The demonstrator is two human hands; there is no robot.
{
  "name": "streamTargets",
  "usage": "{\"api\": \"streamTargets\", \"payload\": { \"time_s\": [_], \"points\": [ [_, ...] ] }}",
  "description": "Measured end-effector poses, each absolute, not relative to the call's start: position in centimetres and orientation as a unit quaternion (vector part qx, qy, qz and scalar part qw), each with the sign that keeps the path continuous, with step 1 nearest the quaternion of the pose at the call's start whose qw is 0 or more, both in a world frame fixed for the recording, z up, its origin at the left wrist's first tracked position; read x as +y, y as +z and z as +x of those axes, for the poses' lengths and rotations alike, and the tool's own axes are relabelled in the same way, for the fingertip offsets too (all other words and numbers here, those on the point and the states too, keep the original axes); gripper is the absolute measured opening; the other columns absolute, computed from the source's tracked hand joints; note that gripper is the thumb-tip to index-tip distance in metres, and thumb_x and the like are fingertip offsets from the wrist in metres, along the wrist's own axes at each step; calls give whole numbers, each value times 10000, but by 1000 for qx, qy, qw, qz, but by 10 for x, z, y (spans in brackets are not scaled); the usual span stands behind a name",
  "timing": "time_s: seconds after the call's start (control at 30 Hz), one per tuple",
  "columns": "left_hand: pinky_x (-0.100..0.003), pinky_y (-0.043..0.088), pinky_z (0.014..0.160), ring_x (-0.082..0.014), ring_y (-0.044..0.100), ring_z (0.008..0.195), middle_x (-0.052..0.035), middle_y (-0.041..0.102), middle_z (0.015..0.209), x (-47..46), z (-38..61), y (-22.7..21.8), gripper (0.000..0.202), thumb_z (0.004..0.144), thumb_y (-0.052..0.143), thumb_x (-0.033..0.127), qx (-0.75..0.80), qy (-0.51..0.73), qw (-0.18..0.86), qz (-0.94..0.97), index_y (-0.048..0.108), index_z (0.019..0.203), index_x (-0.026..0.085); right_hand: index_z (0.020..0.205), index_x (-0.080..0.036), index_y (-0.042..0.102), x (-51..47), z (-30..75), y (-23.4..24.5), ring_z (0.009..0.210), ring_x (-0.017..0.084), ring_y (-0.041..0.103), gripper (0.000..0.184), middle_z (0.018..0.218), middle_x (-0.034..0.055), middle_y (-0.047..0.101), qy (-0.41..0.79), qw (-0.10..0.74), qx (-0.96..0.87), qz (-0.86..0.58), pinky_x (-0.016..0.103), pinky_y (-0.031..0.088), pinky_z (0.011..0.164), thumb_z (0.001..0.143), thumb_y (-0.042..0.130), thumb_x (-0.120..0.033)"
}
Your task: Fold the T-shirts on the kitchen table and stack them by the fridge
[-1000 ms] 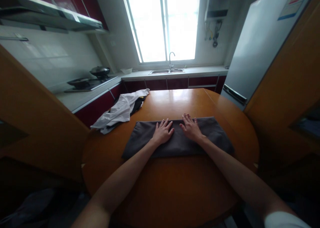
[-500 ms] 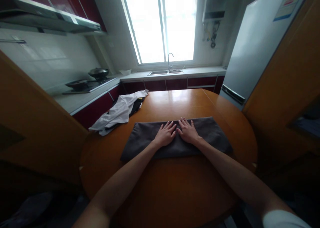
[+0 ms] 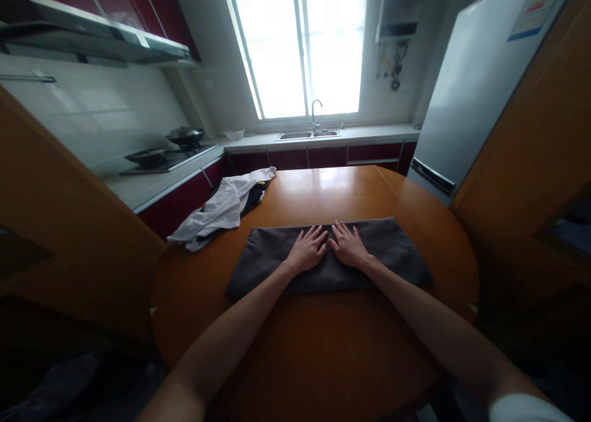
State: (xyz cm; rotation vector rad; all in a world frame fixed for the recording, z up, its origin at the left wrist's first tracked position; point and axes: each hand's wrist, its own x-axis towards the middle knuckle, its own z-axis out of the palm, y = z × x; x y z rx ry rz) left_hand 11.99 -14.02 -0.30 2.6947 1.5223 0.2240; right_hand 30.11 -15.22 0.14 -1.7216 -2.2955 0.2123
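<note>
A dark grey folded cloth [image 3: 397,255] lies flat across the wooden table [image 3: 332,348] in front of me, its long side running left to right. My left hand [image 3: 308,249] rests palm down on the middle of it, fingers spread towards the far edge. Close beside it, my right hand [image 3: 347,245] lies flat on the same cloth, fingers also apart. The two thumbs nearly meet. Neither hand grips anything. What kind of garment or fabric it is, I cannot tell from its folded shape.
A loose pile of white and dark clothes [image 3: 226,206] sits at the table's far left edge. Beyond are a stove with pans [image 3: 184,137], a sink [image 3: 295,135] under the window, and a tall fridge [image 3: 480,83] on the right.
Both hands stay flat on the grey cloth in nearly the same place. The whole view has shifted very slightly.
</note>
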Motion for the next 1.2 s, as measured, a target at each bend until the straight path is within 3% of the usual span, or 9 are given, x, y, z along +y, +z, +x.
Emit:
{"api": "streamTargets", "payload": {
  "time_s": [0.17,0.33,0.6,0.83,1.07,1.2],
  "points": [
    [-538,207,1223,-249,211,1531,-34,272,1646,-141,121,-2,558,1023,349,445,495,74,28,865,383,1550,264,1575,-58,269,-147,315,5,1546,243,124,636,1652,179,206,31,155,-739,-655,548,85,1225,1041,252,-401],
    [-533,208,1223,-241,205,1533,-31,266,1648,-143,121,0,556,1021,355,441,497,74,32,864,380,1550,271,1572,-38,264,-140,325,-4,1548,252,104,651,1658,186,177,49,108,-715,-689,565,81,1220,1039,260,-413],
    [-535,195,1226,-241,203,1534,-32,271,1648,-142,120,0,553,1019,356,444,497,76,36,864,384,1547,278,1579,-44,238,-145,318,1,1550,235,93,637,1658,190,167,17,164,-720,-675,574,73,1218,1040,237,-382],
    [-537,205,1222,-245,210,1531,-41,276,1646,-142,120,-2,558,1019,353,449,494,80,31,865,390,1545,265,1562,-39,294,-146,314,-5,1545,246,124,642,1651,180,193,54,114,-742,-658,570,44,1221,1030,273,-397],
    [-540,200,1224,-249,213,1531,-35,278,1646,-141,119,-2,552,1020,358,452,494,81,34,865,389,1545,282,1570,-56,282,-147,313,-1,1548,226,111,626,1653,178,197,35,164,-746,-645,531,67,1227,1032,265,-376],
    [-538,204,1223,-245,208,1532,-31,275,1647,-142,120,-1,551,1024,350,459,493,79,34,866,385,1546,286,1569,-80,301,-148,310,-2,1543,240,139,621,1652,162,219,57,138,-764,-627,533,69,1228,1031,284,-389]
  ]
}}
